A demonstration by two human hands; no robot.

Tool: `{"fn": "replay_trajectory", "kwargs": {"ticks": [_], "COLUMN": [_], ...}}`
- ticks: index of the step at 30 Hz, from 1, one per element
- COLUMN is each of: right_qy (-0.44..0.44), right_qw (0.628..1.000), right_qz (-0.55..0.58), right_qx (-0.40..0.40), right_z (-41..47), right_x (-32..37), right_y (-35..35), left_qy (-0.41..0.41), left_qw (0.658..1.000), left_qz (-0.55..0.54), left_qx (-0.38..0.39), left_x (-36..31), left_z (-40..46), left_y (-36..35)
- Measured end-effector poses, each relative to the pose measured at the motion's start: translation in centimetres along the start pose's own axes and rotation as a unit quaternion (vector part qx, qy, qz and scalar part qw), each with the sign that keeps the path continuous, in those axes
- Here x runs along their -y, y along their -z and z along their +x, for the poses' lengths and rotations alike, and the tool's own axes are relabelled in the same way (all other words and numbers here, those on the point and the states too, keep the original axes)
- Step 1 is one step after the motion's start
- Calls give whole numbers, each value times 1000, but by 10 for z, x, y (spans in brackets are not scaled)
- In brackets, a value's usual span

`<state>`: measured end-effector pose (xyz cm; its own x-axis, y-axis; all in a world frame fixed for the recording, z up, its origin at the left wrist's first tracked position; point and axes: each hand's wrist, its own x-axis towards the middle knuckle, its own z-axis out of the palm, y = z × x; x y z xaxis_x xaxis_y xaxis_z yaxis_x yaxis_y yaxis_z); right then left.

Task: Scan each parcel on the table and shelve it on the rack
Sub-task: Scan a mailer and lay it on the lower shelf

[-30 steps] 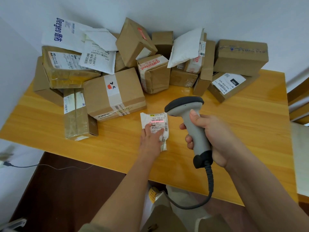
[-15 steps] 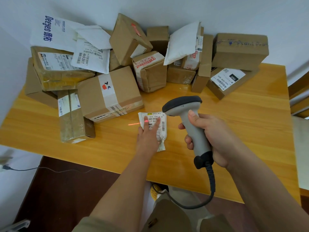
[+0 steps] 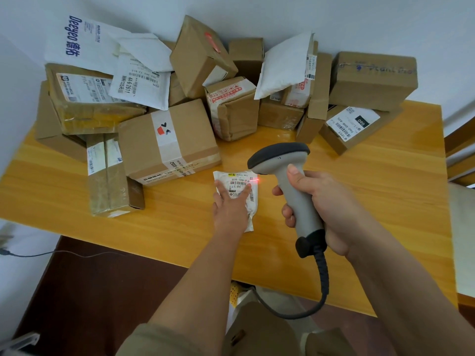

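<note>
left hand (image 3: 230,205) flat, pressing packet (image 3: 237,195) on table (image 3: 385,201) before the box pile. right hand (image 3: 325,205) gripping scanner (image 3: 285,168). red beam now back on the label's right edge, off the wood; scan likely registering, shelving not begun.

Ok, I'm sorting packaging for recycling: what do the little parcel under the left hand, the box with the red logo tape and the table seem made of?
Small white parcel: apparently soft plastic film, glossy and crinkled, with a paper label.
Box with the red logo tape: matte brown cardboard, sealed with shiny tape.
Table: wood or wood-look laminate, with yellow grain and a smooth sheen; which, I cannot tell.
</note>
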<state>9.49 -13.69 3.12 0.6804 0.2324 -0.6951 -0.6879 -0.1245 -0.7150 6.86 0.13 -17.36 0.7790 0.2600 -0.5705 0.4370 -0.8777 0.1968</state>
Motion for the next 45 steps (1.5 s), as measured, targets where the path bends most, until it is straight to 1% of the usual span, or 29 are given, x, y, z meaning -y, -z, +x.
{"fn": "replay_trajectory", "kwargs": {"ticks": [4, 7, 14, 17, 19, 20, 21, 22, 23, 24, 25, 27, 30, 31, 33, 36, 38, 39, 42, 45], "right_qy": [-8, -8, -2, 12, 14, 13, 10, 7, 4, 2, 2, 12, 48, 64, 95, 120, 133, 139, 160, 167], "right_qw": [999, 999, 999, 999, 1000, 1000, 1000, 1000, 1000, 999, 999, 997, 984, 977, 962, 944, 924, 912, 883, 872], "right_qz": [44, 45, 47, 30, 12, 3, -8, -19, -29, -37, -45, -60, -100, -119, -151, -173, -204, -221, -262, -275], "right_qx": [-2, -7, -26, -25, -25, -23, -19, -13, -7, 0, 13, 57, 142, 167, 205, 253, 296, 318, 355, 370], "right_z": [-4, -11, -28, -33, -33, -33, -32, -30, -29, -29, -30, -35, -47, -53, -66, -95, -118, -133, -177, -216], "right_x": [1, 1, -9, -15, -22, -27, -31, -36, -40, -45, -48, -55, -65, -69, -79, -100, -120, -133, -175, -212], "right_y": [-1, -1, -3, -6, -10, -14, -19, -25, -32, -41, -51, -75, -110, -121, -142, -173, -196, -206, -230, -251], "left_qy": [12, 18, 17, 36, 36, 37, 53, 74, 93, 106, 108, 91, 52, 38, 21, 22, 19, 16, 31, 70], "left_qw": [1000, 1000, 991, 982, 967, 946, 906, 856, 810, 776, 751, 700, 594, 566, 530, 482, 446, 435, 419, 403], "left_qz": [14, -5, -131, -180, -242, -314, -412, -508, -577, -621, -650, -709, -802, -822, -843, -864, -877, -879, -878, -878], "left_qx": [-5, 3, -20, -45, -63, -73, -75, -69, -56, -41, -23, 2, -34, -52, -89, -144, -181, -195, -229, -247], "left_x": [2, 2, 13, 29, 47, 57, 67, 75, 83, 91, 98, 114, 138, 144, 154, 166, 177, 184, 207, 226], "left_z": [-1, -2, -9, -29, -47, -57, -68, -80, -93, -107, -121, -153, -203, -220, -254, -309, -352, -375, -440, -494], "left_y": [-2, -2, -7, -10, -13, -12, -6, 2, 10, 19, 27, 39, 45, 44, 38, 20, 3, -7, -38, -63]}}
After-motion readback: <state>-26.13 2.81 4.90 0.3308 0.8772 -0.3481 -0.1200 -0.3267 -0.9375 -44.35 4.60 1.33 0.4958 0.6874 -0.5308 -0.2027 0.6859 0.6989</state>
